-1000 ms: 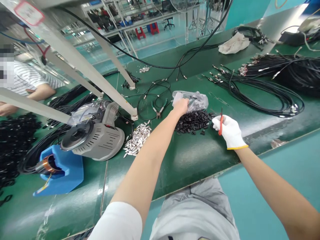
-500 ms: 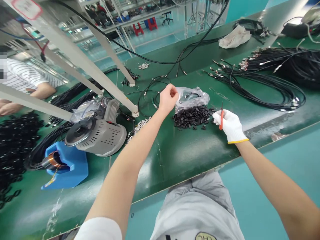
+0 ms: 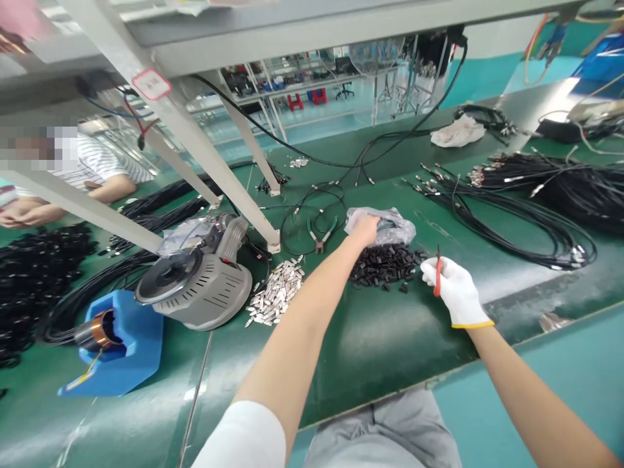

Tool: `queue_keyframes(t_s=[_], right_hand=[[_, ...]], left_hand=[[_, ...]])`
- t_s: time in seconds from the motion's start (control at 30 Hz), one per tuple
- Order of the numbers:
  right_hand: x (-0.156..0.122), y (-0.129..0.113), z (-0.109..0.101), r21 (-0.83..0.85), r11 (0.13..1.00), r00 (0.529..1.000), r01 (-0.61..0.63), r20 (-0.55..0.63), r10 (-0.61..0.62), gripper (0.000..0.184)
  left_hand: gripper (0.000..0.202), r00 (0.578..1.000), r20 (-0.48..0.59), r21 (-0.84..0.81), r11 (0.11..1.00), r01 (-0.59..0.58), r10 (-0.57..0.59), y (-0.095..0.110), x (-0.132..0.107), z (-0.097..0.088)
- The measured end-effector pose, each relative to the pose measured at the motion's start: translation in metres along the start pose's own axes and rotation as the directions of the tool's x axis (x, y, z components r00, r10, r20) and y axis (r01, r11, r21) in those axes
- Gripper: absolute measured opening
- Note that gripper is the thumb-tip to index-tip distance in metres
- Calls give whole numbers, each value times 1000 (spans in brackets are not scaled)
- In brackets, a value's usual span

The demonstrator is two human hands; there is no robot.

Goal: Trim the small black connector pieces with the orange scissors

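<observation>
My bare left hand (image 3: 366, 230) is at the left part of a crumpled clear plastic bag (image 3: 402, 229), fingers closed on it; the fingertips are partly hidden. Just in front of the bag lies a pile of small black plastic pieces (image 3: 377, 265). To the right of that pile, my right hand (image 3: 454, 289) wears a white glove with a yellow cuff. It is closed around red-handled scissors (image 3: 437, 278), whose thin dark tip points up and away from me.
Silvery metal connectors (image 3: 277, 292) lie left of my forearm, near green-handled pliers (image 3: 320, 242). A grey tape dispenser (image 3: 199, 286) and blue tape holder (image 3: 131, 351) stand further left. Black cables (image 3: 507, 221) coil at right. Slanted shelf posts (image 3: 214, 156) rise ahead; another person's arm (image 3: 114, 188) is at far left.
My left hand has moved right and down onto the plastic bag from a raised pinch beside it. My right hand still holds the scissors. The camera view has tilted up, showing more shelf.
</observation>
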State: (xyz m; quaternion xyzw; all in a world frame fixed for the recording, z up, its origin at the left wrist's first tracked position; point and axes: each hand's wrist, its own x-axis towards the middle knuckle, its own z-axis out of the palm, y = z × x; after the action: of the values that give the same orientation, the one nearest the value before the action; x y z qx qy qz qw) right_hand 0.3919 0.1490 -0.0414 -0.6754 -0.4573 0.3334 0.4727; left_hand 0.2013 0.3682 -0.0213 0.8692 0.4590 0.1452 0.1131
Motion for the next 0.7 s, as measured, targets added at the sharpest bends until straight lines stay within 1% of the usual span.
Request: queue_keyframes(t_s=[0.07, 0.13, 0.2, 0.27, 0.33, 0.43, 0.5, 0.53, 0.57, 0.6, 0.63, 0.67, 0.7], right_hand=[[2, 3, 0, 8, 1000, 1000, -6, 7, 6, 43], [3, 5, -1, 15, 1000, 1000, -16, 18, 16, 41], [5, 8, -1, 24, 999, 999, -28, 25, 27, 41], [6, 10, -2, 33, 999, 999, -38, 25, 38, 41], [6, 11, -2, 48, 998, 999, -44, 22, 43, 42], [4, 12, -2, 76, 996, 999, -43, 17, 42, 43], [3, 12, -2, 85, 996, 999, -42, 11, 41, 45], [3, 12, -3, 84, 996, 999, -41, 10, 40, 44], [3, 12, -3, 82, 996, 999, -40, 12, 39, 44], [2, 13, -3, 81, 996, 999, -39, 16, 38, 43], [2, 13, -3, 80, 996, 999, -38, 21, 36, 41], [2, 12, -4, 80, 996, 999, -36, 26, 34, 40], [1, 12, -4, 81, 996, 999, -33, 28, 31, 40]], left_hand=[[36, 1000, 10, 42, 999, 27, -27, -1, 2, 7], [41, 998, -9, 65, 996, 57, -56, -2, 1, 12], [39, 995, -38, 69, 993, 92, -89, -1, -3, 13], [29, 991, -71, 51, 992, 117, -113, 0, -7, 10], [24, 987, -110, 14, 993, 116, -114, 4, -11, 1], [33, 979, -189, -43, 996, 73, -80, 13, -23, -19], [33, 970, -241, -148, 989, -16, -21, 21, -40, -35], [29, 967, -252, -259, 962, -92, 25, 25, -53, -42], [24, 970, -231, -395, 905, -159, 70, 27, -68, -50], [19, 981, -150, -533, 826, -184, 121, 29, -85, -56], [15, 984, -20, -660, 737, -146, 176, 29, -104, -62], [15, 961, 134, -754, 654, -60, 243, 27, -123, -66], [17, 897, 291, -802, 597, 38, 334, 24, -142, -69]])
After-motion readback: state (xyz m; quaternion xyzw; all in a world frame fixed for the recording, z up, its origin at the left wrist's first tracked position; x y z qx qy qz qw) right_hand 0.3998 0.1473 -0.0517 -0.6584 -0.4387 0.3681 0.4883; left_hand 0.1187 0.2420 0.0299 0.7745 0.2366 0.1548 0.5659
